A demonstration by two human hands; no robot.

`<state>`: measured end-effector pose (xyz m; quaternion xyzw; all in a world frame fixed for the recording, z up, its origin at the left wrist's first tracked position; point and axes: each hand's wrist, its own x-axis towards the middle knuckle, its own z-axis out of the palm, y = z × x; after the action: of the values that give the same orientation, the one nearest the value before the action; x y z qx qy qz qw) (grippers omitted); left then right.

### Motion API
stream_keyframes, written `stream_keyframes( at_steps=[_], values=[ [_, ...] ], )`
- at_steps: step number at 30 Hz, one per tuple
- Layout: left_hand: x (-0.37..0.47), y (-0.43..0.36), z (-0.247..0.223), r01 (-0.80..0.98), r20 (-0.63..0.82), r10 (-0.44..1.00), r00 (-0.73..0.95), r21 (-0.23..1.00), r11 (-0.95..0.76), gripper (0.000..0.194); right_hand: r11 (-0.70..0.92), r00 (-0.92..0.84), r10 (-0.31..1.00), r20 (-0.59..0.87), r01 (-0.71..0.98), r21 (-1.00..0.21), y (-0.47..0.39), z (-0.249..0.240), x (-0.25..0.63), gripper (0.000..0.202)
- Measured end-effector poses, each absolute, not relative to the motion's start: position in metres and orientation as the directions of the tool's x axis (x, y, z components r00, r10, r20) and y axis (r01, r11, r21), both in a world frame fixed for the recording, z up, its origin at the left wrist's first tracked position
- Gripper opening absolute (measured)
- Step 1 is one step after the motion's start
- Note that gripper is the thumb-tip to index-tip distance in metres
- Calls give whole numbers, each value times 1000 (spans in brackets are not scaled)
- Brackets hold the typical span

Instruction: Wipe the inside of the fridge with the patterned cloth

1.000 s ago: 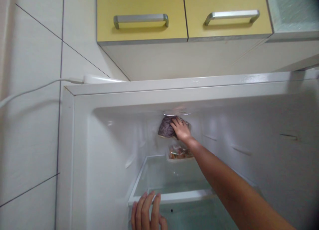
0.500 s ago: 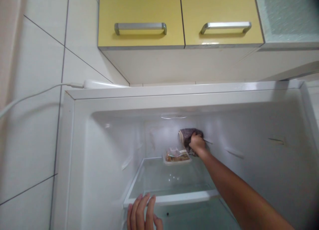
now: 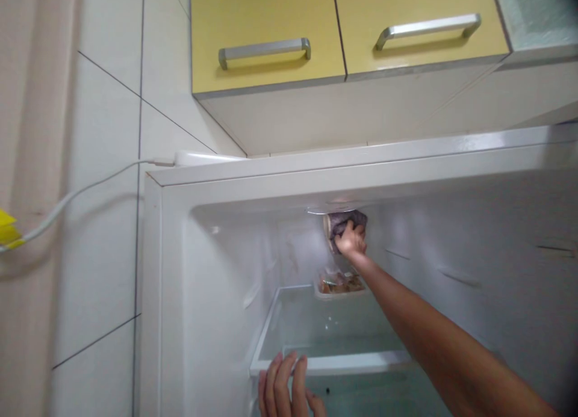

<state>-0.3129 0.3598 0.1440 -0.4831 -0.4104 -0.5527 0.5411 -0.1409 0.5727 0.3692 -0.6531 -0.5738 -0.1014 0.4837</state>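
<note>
Deep inside the fridge, my right hand (image 3: 352,239) grips a dark purplish-grey cloth (image 3: 345,222) and presses it against the upper back wall. Part of the cloth is hidden behind my fingers. Lower down, my left hand (image 3: 286,390) has its fingers stretched out at the white front edge of the glass shelf (image 3: 307,327), with nothing in it. Whether the fingertips touch that edge I cannot tell. At the back of the shelf, below the cloth, sits a clear food container (image 3: 341,283) with brownish food in it.
The white fridge wall (image 3: 221,321) rises on the left. Above the fridge hang yellow cabinets (image 3: 266,20) with metal handles. A white cable (image 3: 94,179) runs along the tiled wall to a white piece on the fridge top. A lower glass shelf (image 3: 374,393) lies beneath.
My right hand has moved the cloth up and slightly left along the back wall, relative to the food container. My left hand keeps its place by the shelf edge. The view has tilted.
</note>
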Motion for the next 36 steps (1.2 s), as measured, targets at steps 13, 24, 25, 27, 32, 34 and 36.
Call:
stream_keyframes(
  at_steps=[13, 24, 25, 27, 32, 34, 36],
  values=[
    [-309, 347, 146, 993, 994, -97, 49, -59, -103, 40, 422, -268, 547, 793, 906, 15, 530, 376, -243, 54],
    [-306, 344, 146, 991, 998, -63, 4, -13, -133, 40, 507, -573, 575, 584, 810, 295, 523, 331, -267, 38],
    [-307, 344, 146, 991, 998, -65, 8, -17, -135, 40, 503, -577, 583, 571, 809, 303, 522, 329, -271, 37],
    [-308, 344, 145, 991, 997, -73, 15, -25, -134, 39, 491, -573, 598, 560, 814, 310, 521, 325, -277, 38],
    [-311, 348, 144, 991, 994, -108, 29, -43, -124, 41, 459, -523, 588, 617, 844, 278, 521, 326, -278, 42],
    [-313, 350, 144, 991, 991, -129, 40, -55, -119, 40, 449, -486, 575, 658, 860, 244, 523, 332, -274, 42],
    [-314, 352, 144, 992, 987, -150, 51, -67, -108, 40, 432, -431, 565, 704, 881, 193, 528, 342, -269, 43]
  ],
)
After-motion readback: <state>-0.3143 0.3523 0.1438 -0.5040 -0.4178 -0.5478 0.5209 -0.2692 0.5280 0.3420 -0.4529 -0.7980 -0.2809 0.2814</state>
